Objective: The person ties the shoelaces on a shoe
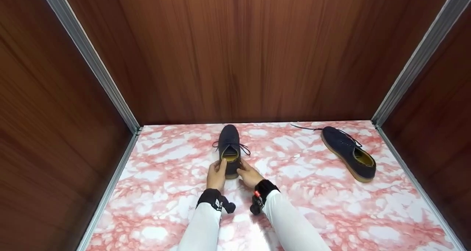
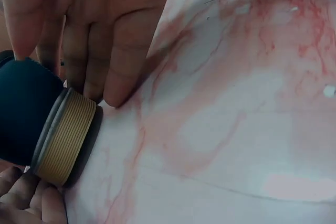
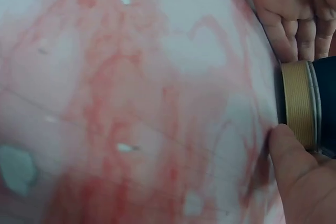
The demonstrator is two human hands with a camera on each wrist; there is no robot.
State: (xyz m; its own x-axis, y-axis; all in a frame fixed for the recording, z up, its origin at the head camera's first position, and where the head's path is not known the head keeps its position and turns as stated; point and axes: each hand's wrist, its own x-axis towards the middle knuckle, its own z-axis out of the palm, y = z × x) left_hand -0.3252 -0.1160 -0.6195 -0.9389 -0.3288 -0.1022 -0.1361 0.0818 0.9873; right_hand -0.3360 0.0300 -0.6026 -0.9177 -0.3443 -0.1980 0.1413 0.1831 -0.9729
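A dark navy lace-up shoe stands upright on the table, toe towards the back panel, its laces tied in a bow. My left hand holds the heel from the left, thumb at the collar and fingers along the side. From the right, my right hand grips the same heel. In the left wrist view the ribbed tan sole shows between both hands, fingertips low against it. The right wrist view shows the sole edge with fingers of each hand at its sides.
A matching navy shoe lies at the right, toe angled to the back left, one lace trailing loose. Brown wood-grain panels with grey metal edging enclose the back and sides. The tabletop has a red and white marbled pattern.
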